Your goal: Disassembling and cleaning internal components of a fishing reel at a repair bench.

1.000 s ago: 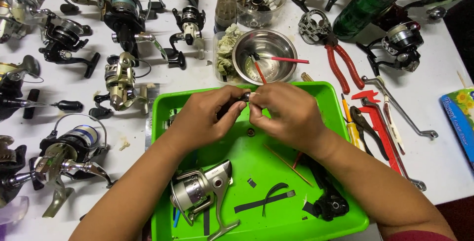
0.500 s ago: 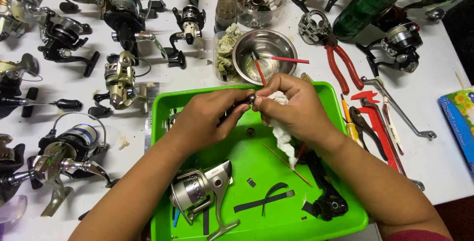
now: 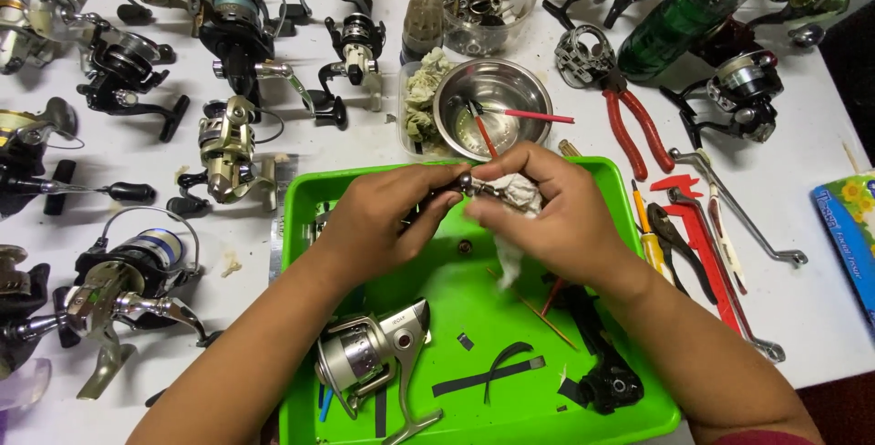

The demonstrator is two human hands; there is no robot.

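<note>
Left hand point(image 3: 387, 217): mine, over the upper part of the green tray point(image 3: 629, 390); fingers curled tight around a small dark metal reel part point(image 3: 456, 186), thumb pressing it from below.
Right hand point(image 3: 551, 212): mine, meeting the left above the tray; fingers pinched shut on a white cloth point(image 3: 515, 203) that wraps the free end of the same part.
Reel part: held in the air between both hands, just above the tray's far rim — only a short shiny tip shows, the rest is hidden by my fingers.
Cloth: bunched in my right fist, one tail hanging down toward the tray floor.
Tray contents: silver spinning reel body point(image 3: 374, 354) near the front left corner; black reel piece point(image 3: 606, 381) at front right; curved black strips point(image 3: 497, 372) between them; thin wooden sticks point(image 3: 533, 304) under my right wrist.
Beyond the tray: steel bowl point(image 3: 492, 108) just past the far rim, holding two red-handled brushes point(image 3: 529, 115); a wad of pale rag point(image 3: 421, 98) beside it.
Right of the tray: red-handled pliers point(image 3: 629, 121), a red caliper point(image 3: 702, 235) and a bent metal wrench point(image 3: 738, 212), lying close together on the white table point(image 3: 802, 317).
Left of the tray: several spinning reels — the nearest a grey and blue reel point(image 3: 137, 267).
Far right corner: green bottle point(image 3: 679, 25) lying tilted.
</note>
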